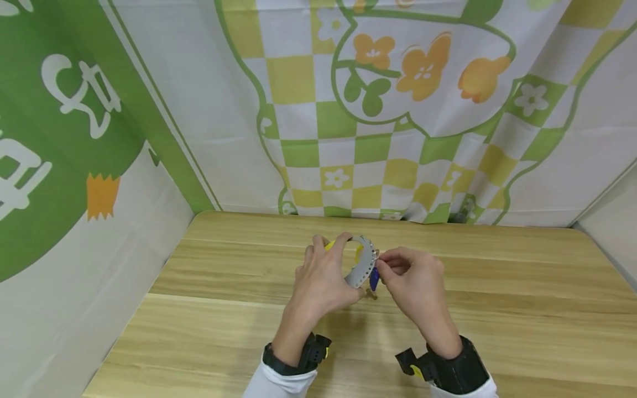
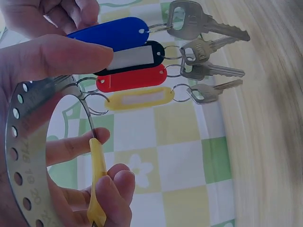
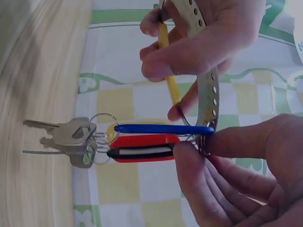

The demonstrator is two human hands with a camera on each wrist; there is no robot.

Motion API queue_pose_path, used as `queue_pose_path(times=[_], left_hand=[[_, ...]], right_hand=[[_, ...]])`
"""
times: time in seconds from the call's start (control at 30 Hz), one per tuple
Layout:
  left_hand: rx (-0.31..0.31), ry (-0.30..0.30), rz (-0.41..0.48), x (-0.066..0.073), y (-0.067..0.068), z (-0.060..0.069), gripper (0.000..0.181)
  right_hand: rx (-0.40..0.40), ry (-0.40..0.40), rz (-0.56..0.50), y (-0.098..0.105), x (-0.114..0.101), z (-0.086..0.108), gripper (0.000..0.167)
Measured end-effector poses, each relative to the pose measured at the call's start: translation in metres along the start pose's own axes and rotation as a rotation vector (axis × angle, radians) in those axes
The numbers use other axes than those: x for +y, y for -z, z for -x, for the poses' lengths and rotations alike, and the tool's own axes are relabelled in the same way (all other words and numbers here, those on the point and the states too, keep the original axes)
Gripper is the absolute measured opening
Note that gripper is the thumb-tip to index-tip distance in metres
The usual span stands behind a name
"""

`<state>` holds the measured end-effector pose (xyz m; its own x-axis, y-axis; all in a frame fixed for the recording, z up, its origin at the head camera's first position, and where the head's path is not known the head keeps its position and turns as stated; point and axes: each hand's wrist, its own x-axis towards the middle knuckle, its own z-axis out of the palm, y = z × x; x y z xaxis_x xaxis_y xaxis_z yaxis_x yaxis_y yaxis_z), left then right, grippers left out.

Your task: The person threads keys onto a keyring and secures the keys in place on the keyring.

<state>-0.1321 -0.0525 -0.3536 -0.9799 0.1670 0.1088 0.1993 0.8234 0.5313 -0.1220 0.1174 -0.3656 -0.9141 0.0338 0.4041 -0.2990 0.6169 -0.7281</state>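
Observation:
My left hand (image 1: 323,276) grips a flat metal key hoop (image 1: 367,261) with numbered holes along its band and a yellow sleeve (image 2: 97,163). At the hoop's right side, my right hand (image 1: 415,282) pinches the small split ring (image 3: 203,144) at the end of a blue key tag (image 3: 163,129). Beside that tag hang a black key tag (image 2: 158,51) with a white label, a red key tag (image 2: 132,78) and a yellow key tag (image 2: 142,98). Several silver keys (image 2: 189,20) dangle from the tags' far ends. Fingertips partly hide the pinched ring.
Both hands are above a light wooden table (image 1: 224,331). Behind it hangs a checked green, yellow and white curtain (image 1: 298,152). A green and white printed sheet (image 1: 99,166) covers the left side.

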Motion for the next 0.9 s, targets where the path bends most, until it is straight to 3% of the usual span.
queue_pose_path(times=[0.1, 0.4, 0.6, 0.7, 0.9], left_hand=[[0.002, 0.002, 0.001, 0.0006, -0.0002, -0.0002, 0.095], [0.009, -0.020, 0.004, -0.0002, -0.0006, -0.0012, 0.094], [0.002, -0.023, 0.005, -0.0005, -0.0003, -0.0005, 0.094], [0.004, -0.018, 0.007, -0.0007, -0.0004, -0.0004, 0.094], [0.013, 0.000, 0.005, 0.0003, -0.0012, -0.0002, 0.094]], right_hand=[[0.013, -0.024, -0.003, -0.0004, -0.0008, 0.0008, 0.004], [0.055, 0.203, 0.006, -0.0013, 0.0046, -0.0004, 0.010], [0.047, 0.275, 0.040, -0.0010, 0.0067, -0.0008, 0.014], [0.044, 0.228, 0.031, -0.0016, 0.0046, -0.0003, 0.012], [0.052, 0.007, 0.017, -0.0036, -0.0015, 0.0015, 0.003]])
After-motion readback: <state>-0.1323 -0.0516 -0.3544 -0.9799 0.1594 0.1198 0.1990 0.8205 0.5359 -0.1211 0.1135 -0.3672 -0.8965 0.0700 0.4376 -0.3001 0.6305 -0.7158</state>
